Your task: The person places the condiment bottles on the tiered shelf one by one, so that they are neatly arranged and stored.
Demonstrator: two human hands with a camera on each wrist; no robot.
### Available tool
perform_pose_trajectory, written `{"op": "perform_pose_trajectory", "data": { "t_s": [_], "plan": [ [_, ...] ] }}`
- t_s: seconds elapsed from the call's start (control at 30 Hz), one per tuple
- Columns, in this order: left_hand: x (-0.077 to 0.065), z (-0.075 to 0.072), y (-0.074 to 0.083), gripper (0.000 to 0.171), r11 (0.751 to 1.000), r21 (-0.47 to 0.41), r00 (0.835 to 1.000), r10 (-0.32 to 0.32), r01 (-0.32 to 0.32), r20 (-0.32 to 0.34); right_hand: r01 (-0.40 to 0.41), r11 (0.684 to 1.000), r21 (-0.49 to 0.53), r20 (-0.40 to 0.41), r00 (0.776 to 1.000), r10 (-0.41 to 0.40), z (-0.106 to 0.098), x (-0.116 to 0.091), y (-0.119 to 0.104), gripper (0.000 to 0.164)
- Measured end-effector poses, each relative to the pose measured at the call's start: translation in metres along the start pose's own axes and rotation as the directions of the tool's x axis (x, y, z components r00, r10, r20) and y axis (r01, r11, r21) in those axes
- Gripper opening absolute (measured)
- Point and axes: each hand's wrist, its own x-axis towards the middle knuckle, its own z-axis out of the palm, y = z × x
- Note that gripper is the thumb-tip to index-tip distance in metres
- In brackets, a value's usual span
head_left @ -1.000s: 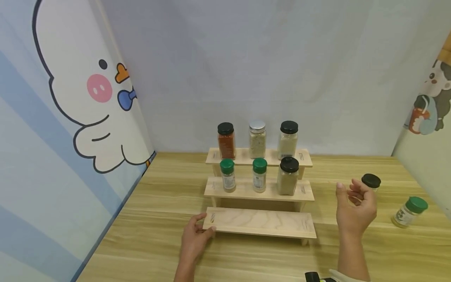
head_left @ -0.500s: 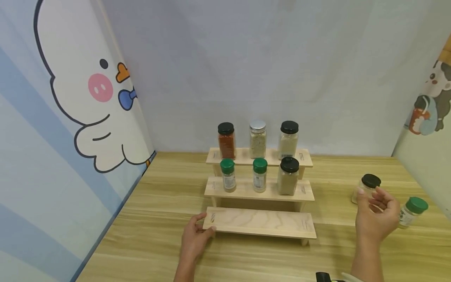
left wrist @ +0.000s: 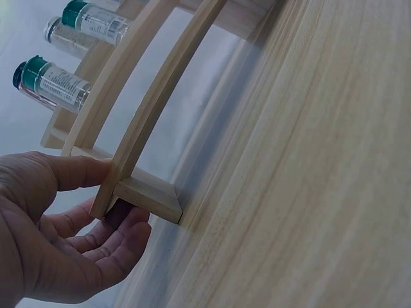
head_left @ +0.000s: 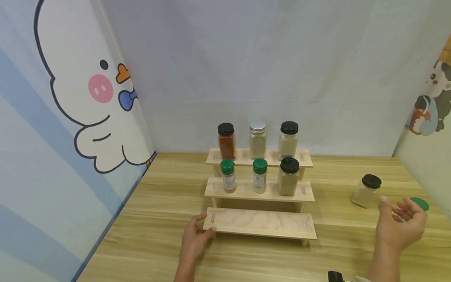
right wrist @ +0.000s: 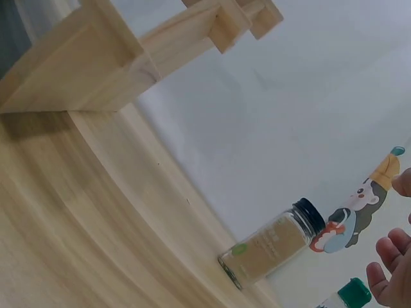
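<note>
My left hand (head_left: 192, 241) holds the left end of the lowest step of a three-tier wooden spice rack (head_left: 260, 222). In the left wrist view its thumb (left wrist: 87, 173) lies on the board's edge and the other fingers curl below, beside the leg. At the right, my right hand (head_left: 399, 223) is loosely curled and holds nothing. It overlaps a shaker with a green cap (head_left: 420, 203), hiding most of its body in the head view. Just left of that hand, a square glass jar with a black lid (head_left: 366, 194) stands upright on the table.
The rack's top tier bears a red spice jar (head_left: 226, 141), a silver-lidded jar (head_left: 258, 141) and a black-lidded jar (head_left: 288, 141). Two green-capped shakers (head_left: 229, 176) and another black-lidded jar (head_left: 288, 178) stand on the middle tier. Behind the table (head_left: 158, 188) hangs a pale curtain (head_left: 264, 70).
My right hand has moved rightward, past the black-lidded jar, which now shows fully, to the green-capped shaker, now mostly covered. The left hand stays on the rack.
</note>
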Motion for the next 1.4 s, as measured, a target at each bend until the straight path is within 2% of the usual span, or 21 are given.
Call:
{"op": "perform_pose_trajectory", "data": {
  "t_s": [0.17,0.4,0.5,0.77,0.97,1.23,1.4],
  "plan": [
    [0.001,0.0,-0.001,0.056,1.0,-0.01,1.0,0.003,-0.003,-0.004,-0.056,0.998,0.001,-0.002,0.998,0.056,-0.009,0.01,0.004,0.047],
    [0.0,-0.001,-0.001,0.056,1.0,-0.007,1.0,0.006,-0.006,0.001,-0.132,0.988,-0.079,-0.034,0.991,0.129,-0.013,0.025,0.016,0.065],
    [0.0,-0.001,-0.001,0.057,1.0,-0.008,1.0,-0.001,0.001,-0.003,-0.166,0.985,-0.051,-0.059,0.985,0.163,-0.014,0.032,0.02,0.067],
    [0.0,0.0,-0.001,0.057,1.0,-0.006,1.0,-0.003,0.003,-0.003,-0.22,0.972,-0.086,0.001,0.975,0.221,-0.02,0.049,0.033,0.073],
    [0.0,0.0,0.001,0.056,1.0,0.0,1.0,-0.003,0.003,-0.011,-0.259,0.96,-0.105,0.01,0.965,0.261,-0.021,0.06,0.045,0.072],
    [0.0,-0.001,0.001,0.056,1.0,0.01,1.0,0.012,-0.012,-0.01,-0.21,0.976,-0.054,0.01,0.977,0.211,-0.023,0.064,0.052,0.057],
    [-0.001,-0.002,0.001,0.057,1.0,0.021,1.0,0.016,-0.016,0.002,-0.2,0.979,-0.041,-0.009,0.98,0.2,-0.023,0.063,0.051,0.053]
  ]
}}
